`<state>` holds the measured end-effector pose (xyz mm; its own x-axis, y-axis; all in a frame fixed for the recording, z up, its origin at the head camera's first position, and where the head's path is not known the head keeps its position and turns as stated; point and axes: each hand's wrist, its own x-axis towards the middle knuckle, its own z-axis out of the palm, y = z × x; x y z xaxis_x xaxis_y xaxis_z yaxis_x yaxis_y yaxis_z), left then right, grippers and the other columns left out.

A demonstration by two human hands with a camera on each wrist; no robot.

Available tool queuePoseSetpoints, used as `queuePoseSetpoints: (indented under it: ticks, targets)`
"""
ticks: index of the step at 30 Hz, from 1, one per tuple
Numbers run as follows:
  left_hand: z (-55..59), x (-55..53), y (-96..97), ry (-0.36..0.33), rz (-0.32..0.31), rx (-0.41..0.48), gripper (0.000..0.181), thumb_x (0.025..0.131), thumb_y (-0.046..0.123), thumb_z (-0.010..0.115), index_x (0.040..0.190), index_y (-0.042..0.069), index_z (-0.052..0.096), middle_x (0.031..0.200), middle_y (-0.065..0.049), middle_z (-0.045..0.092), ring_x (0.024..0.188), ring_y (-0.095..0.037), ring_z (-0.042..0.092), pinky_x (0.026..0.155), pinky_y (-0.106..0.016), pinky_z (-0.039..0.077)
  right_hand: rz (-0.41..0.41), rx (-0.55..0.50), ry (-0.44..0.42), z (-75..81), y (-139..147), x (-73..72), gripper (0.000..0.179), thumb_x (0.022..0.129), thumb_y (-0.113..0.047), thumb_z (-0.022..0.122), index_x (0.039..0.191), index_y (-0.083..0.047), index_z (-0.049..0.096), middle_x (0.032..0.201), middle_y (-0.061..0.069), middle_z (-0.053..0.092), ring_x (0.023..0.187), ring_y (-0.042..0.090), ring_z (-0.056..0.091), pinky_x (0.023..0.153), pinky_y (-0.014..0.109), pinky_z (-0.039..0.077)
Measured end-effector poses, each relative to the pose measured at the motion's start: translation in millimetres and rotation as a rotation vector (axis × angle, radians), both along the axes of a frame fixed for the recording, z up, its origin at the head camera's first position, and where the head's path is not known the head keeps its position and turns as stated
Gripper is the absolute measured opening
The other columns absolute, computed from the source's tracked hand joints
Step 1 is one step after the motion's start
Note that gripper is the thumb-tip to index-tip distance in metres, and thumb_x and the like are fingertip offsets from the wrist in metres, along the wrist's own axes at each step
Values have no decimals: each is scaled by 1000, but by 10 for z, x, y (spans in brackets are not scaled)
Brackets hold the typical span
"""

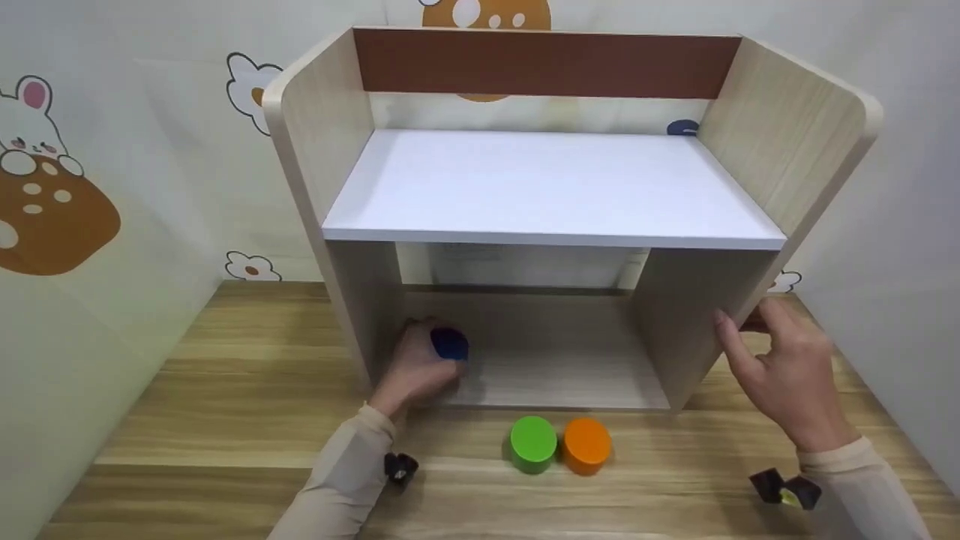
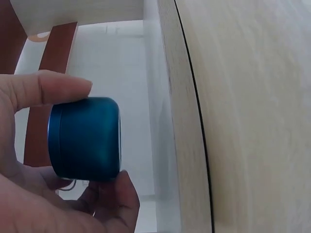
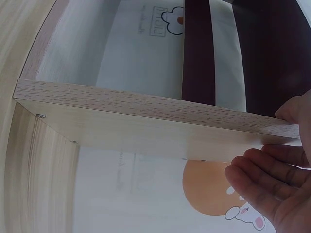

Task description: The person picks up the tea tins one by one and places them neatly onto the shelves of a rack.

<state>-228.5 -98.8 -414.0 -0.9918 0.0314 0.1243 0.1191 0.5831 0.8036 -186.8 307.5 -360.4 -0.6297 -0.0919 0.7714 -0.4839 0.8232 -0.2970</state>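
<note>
The left grip [image 1: 420,367] pinches the blue canister [image 2: 85,141] by its sides, near the left edge of the lower shelf [image 1: 570,375]. Probably light, stiff and slightly slippery, it suits a hold round its middle. The right grip [image 1: 791,367] clasps the right panel [image 1: 694,322].

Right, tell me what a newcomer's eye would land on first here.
Probably the big pale shelf in the middle of the head view, with its brown board across the top at the back. Next, the bright green cylinder and orange cylinder, side by side on the table in front of it. Then the blue cylinder, held by the left hand in the lower compartment's left end.
</note>
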Motion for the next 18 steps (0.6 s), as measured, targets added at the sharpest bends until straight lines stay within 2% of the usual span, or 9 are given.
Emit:
queuePoseSetpoints:
  ticks: [3, 8, 18]
  targets:
    - [-18, -32, -15, 6, 10, 14, 46, 69, 5, 76, 113, -6, 69, 109, -18, 66, 103, -31, 60, 99, -50, 51, -4, 0, -3, 2, -7, -1, 30, 91, -3, 77, 117, 8, 69, 101, 22, 75, 83, 42, 76, 84, -5, 34]
    - [-50, -41, -49, 1, 19, 31, 44, 70, 3, 76, 113, -6, 69, 111, -18, 64, 103, -31, 59, 99, -50, 50, -14, 8, -6, 6, -14, 3, 30, 91, -4, 77, 117, 8, 68, 101, 23, 75, 82, 43, 76, 84, -5, 32]
    - [-123, -66, -90, -6, 10, 55, 52, 68, 2, 77, 118, -6, 68, 118, -20, 65, 114, -36, 60, 108, -53, 47, -6, 7, 6, -15, -2, -7, 30, 91, -4, 77, 117, 7, 69, 102, 22, 76, 82, 42, 76, 85, -4, 34]
